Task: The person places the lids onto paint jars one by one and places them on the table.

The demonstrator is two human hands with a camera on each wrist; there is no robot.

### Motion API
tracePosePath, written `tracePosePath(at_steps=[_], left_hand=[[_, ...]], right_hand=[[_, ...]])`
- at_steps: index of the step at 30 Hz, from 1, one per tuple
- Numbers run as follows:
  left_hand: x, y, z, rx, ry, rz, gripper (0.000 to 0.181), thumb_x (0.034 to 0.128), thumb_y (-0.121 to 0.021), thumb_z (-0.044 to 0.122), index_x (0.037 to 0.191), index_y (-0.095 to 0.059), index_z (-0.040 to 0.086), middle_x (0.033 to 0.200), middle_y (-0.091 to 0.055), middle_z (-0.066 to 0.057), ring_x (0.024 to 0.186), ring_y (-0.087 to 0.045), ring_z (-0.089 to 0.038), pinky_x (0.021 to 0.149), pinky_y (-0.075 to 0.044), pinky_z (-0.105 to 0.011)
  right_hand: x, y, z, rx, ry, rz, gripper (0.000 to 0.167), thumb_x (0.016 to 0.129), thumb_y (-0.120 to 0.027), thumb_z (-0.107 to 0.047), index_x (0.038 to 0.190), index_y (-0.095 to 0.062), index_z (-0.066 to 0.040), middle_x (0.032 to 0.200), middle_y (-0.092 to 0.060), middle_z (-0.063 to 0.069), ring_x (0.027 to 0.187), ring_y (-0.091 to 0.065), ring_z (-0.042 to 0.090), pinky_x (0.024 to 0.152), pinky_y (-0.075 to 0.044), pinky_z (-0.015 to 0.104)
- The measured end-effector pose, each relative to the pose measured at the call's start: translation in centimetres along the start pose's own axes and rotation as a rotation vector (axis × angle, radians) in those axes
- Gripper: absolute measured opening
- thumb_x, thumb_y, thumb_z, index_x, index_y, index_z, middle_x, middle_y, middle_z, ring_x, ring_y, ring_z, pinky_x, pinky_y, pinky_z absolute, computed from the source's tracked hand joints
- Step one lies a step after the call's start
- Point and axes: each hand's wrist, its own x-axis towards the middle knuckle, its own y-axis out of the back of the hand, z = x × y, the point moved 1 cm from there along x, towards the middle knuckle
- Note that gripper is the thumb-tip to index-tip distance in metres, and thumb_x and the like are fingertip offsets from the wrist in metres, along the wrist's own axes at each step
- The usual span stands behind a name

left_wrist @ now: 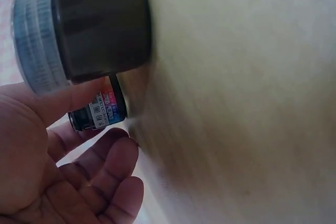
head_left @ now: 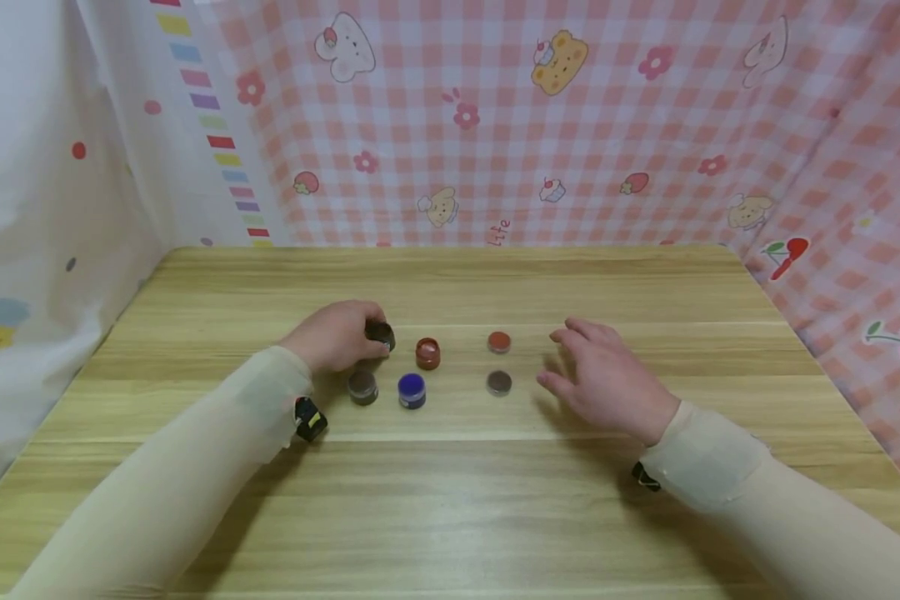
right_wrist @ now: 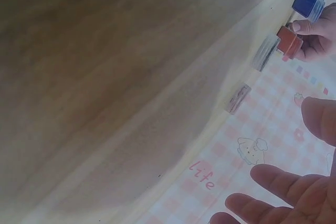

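black jar (head_left: 381,336) bears a small label with chinese characters, red and blue patches beside them; we cannot make it all out, but we read "life" on the checked cloth (head_left: 495,158). we find the jar left of the red jar (head_left: 428,355), well in from the table (head_left: 450,517) edges, dark and glossy. the left hand (head_left: 337,336) pinches it between thumb and fingers; the right hand (head_left: 607,379), fingers spread, holds nothing near the red lid (head_left: 499,342).

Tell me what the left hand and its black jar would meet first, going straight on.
Probably the red jar, just right of the black jar the left hand grips; depth is unclear.
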Motion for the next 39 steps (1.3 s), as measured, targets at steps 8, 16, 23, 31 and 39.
tracePosePath(at_steps=[8, 16, 23, 31, 39], left_hand=[[-0.1, 0.0, -0.1, 0.004, 0.012, 0.009, 0.031, 0.0974, -0.075, 0.030, 0.122, -0.066, 0.013, 0.113, -0.070, -0.009, 0.099, -0.062, -0.027, 0.093, -0.051, -0.045], [0.0, 0.0, 0.0, -0.010, 0.007, 0.019, 0.030, 0.0971, -0.074, 0.029, 0.120, -0.065, 0.012, 0.109, -0.070, -0.009, 0.095, -0.062, -0.025, 0.087, -0.050, -0.041], [-0.3, 0.1, 0.4, -0.067, -0.009, 0.061, 0.031, 0.0971, -0.074, 0.029, 0.121, -0.063, 0.012, 0.110, -0.071, -0.008, 0.096, -0.065, -0.026, 0.089, -0.052, -0.042], [-0.8, 0.1, 1.3, -0.102, -0.063, 0.144, 0.037, 0.0945, -0.078, 0.031, 0.124, -0.062, 0.013, 0.116, -0.071, -0.008, 0.105, -0.067, -0.028, 0.099, -0.053, -0.048], [-1.4, -0.2, 2.4, -0.138, -0.123, 0.177, 0.035, 0.0936, -0.078, 0.029, 0.121, -0.063, 0.013, 0.114, -0.071, -0.007, 0.102, -0.067, -0.026, 0.095, -0.055, -0.046]], right_hand=[[0.1, 0.0, 0.0, -0.004, 0.013, 0.008, 0.063, 0.102, -0.067, -0.038, 0.146, -0.054, 0.004, 0.159, -0.043, 0.031, 0.150, -0.037, 0.049, 0.123, -0.031, 0.063], [0.2, -0.1, -0.1, -0.014, 0.005, 0.000, 0.063, 0.103, -0.066, -0.040, 0.147, -0.054, 0.002, 0.160, -0.042, 0.029, 0.151, -0.037, 0.048, 0.123, -0.031, 0.063], [0.6, -0.8, -0.6, -0.026, 0.032, -0.007, 0.061, 0.101, -0.069, -0.040, 0.146, -0.057, 0.000, 0.155, -0.052, 0.024, 0.147, -0.044, 0.044, 0.122, -0.035, 0.059], [1.7, -1.7, -2.5, -0.084, 0.156, -0.050, 0.055, 0.099, -0.073, -0.035, 0.143, -0.063, -0.005, 0.129, -0.071, 0.012, 0.120, -0.065, 0.032, 0.109, -0.050, 0.050], [3.2, -2.3, -3.6, -0.140, 0.229, -0.115, 0.036, 0.095, -0.079, -0.030, 0.127, -0.073, -0.015, 0.106, -0.072, 0.001, 0.096, -0.064, 0.018, 0.092, -0.056, 0.041]])
